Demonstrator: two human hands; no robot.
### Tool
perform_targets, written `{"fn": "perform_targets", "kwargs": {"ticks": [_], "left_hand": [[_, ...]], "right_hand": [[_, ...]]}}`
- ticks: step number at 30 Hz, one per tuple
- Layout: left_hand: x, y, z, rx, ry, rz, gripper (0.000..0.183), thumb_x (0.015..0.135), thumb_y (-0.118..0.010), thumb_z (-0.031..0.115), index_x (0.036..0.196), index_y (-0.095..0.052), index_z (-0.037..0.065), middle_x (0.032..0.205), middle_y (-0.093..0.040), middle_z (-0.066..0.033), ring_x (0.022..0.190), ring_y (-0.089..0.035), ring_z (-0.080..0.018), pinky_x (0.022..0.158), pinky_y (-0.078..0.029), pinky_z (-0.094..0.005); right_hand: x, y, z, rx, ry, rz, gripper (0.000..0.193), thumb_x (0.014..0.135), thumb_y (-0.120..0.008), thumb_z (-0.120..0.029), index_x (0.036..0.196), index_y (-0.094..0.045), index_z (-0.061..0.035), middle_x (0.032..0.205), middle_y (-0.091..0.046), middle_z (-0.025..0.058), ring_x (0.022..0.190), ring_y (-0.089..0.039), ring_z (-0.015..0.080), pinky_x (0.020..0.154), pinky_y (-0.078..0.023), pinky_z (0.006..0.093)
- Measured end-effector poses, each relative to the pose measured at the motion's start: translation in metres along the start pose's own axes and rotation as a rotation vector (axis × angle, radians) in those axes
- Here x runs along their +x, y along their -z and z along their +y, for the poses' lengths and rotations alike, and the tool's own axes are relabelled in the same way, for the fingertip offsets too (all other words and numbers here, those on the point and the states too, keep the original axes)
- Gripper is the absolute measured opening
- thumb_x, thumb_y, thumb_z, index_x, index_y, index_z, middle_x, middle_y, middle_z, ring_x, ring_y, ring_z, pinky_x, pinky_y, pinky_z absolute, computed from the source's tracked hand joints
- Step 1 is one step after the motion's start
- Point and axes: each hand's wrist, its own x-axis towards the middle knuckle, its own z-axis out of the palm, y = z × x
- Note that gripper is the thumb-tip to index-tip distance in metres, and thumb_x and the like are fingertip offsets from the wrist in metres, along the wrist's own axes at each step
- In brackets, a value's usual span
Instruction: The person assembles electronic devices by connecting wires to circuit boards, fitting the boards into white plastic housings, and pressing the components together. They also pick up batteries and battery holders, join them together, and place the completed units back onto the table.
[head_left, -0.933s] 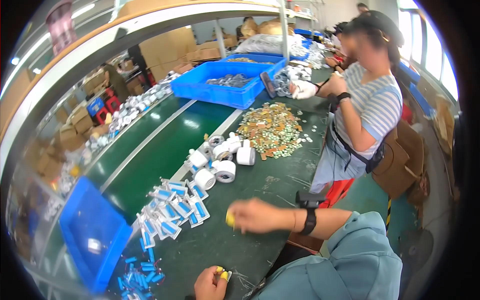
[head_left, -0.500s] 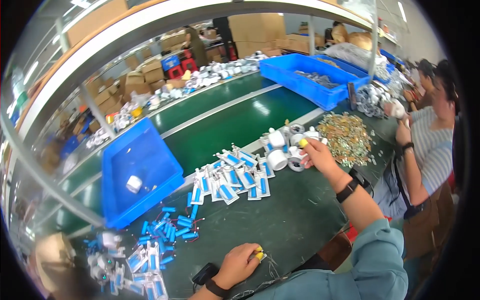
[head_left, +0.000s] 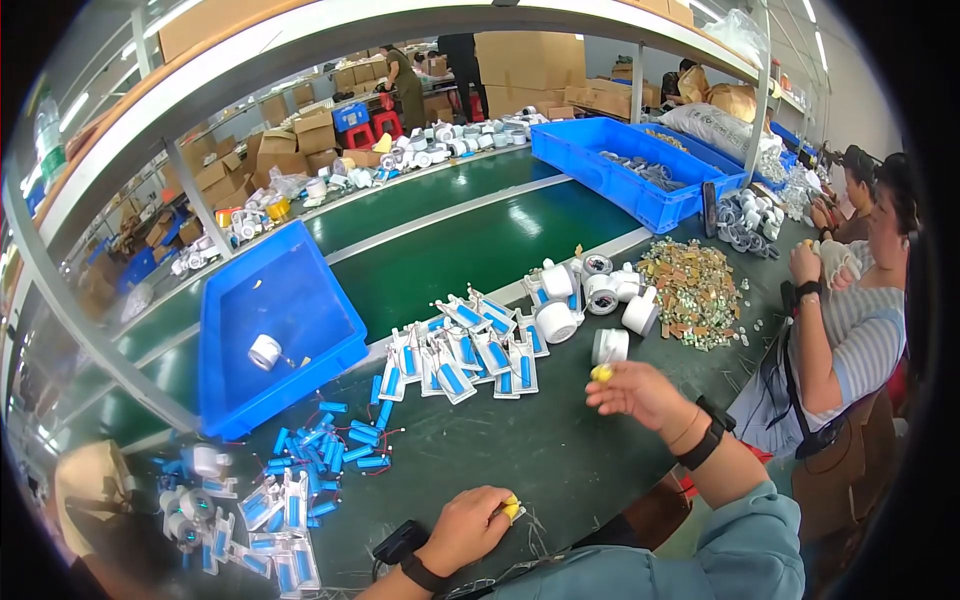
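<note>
My right hand [head_left: 645,397], a yellow cover on a fingertip, is closed at the near edge of a white round housing [head_left: 611,346] with a grey rim; the grip itself is partly hidden. Beyond it cluster several more white housings [head_left: 555,321], some showing dark open faces. Low on the green work surface [head_left: 455,440], my left hand [head_left: 475,522] pinches its yellow-covered fingertips together. Thin pale bits show beside them, but what they hold is too small to name. Flat white pieces with blue cylinders [head_left: 450,378] are heaped between the housings and loose blue wired cylinders [head_left: 335,445].
A blue tray [head_left: 225,400] with one white housing stands left. A heap of small tan and silvery parts [head_left: 690,290] lies right, below a blue bin [head_left: 655,205]. A green belt [head_left: 480,250] runs behind. A co-worker [head_left: 850,310] sits at the right.
My right hand has drawn back from the cluster toward me, and a white housing now sits apart at its fingertips. My left hand has shifted slightly left, still pinched.
</note>
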Motion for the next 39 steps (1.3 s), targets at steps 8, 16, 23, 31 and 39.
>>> {"fn": "perform_targets", "kwargs": {"ticks": [8, 16, 23, 31, 39], "left_hand": [[-0.003, -0.002, 0.007, 0.014, 0.014, 0.003, 0.018, 0.079, -0.064, 0.01, 0.096, -0.062, 0.005, 0.084, -0.064, -0.0082, 0.07, -0.062, -0.0239, 0.065, -0.05, -0.0343], [-0.001, -0.004, 0.016, 0.003, 0.074, 0.096, 0.012, 0.086, -0.064, 0.012, 0.091, -0.059, 0.003, 0.085, -0.06, -0.017, 0.078, -0.06, -0.0353, 0.07, -0.048, -0.0383], [-0.002, 0.0, 0.019, 0.108, 0.105, 0.068, 0.021, 0.085, -0.067, 0.016, 0.101, -0.063, 0.003, 0.093, -0.064, -0.0173, 0.082, -0.061, -0.0332, 0.074, -0.05, -0.038], [0.001, -0.002, 0.002, 0.07, 0.079, -0.021, 0.024, 0.089, -0.065, 0.02, 0.105, -0.062, 0.002, 0.09, -0.065, -0.015, 0.079, -0.062, -0.0248, 0.074, -0.051, -0.035], [0.001, -0.001, 0.02, -0.368, 0.319, 0.019, 0.016, 0.092, -0.059, 0.01, 0.105, -0.059, 0.001, 0.085, -0.063, -0.0074, 0.072, -0.058, -0.0122, 0.066, -0.05, -0.026]], "right_hand": [[-0.032, -0.064, 0.076, -0.208, -0.185, -0.304, 0.029, 0.097, -0.051, -0.016, 0.119, -0.049, 0.002, 0.097, -0.066, 0.0154, 0.079, -0.068, 0.0193, 0.065, -0.057, 0.0284], [-0.029, -0.086, 0.107, -0.386, -0.063, -0.53, 0.02, 0.095, -0.049, -0.017, 0.106, -0.052, 0.0002, 0.084, -0.064, 0.0088, 0.066, -0.064, 0.0124, 0.053, -0.053, 0.0237], [-0.029, -0.092, 0.106, -0.525, 0.083, -0.521, 0.014, 0.093, -0.052, -0.013, 0.102, -0.052, -0.0028, 0.074, -0.062, 0.0054, 0.057, -0.062, 0.0112, 0.049, -0.05, 0.0226], [-0.045, -0.093, 0.091, -0.585, 0.24, -0.483, 0.016, 0.09, -0.056, -0.015, 0.091, -0.063, -0.0003, 0.071, -0.065, 0.0079, 0.056, -0.062, 0.0143, 0.05, -0.05, 0.0286], [-0.038, -0.09, 0.103, -0.56, 0.245, -0.521, 0.016, 0.092, -0.056, -0.016, 0.092, -0.062, -0.0005, 0.073, -0.065, 0.0085, 0.057, -0.061, 0.0141, 0.05, -0.05, 0.0282]]}}
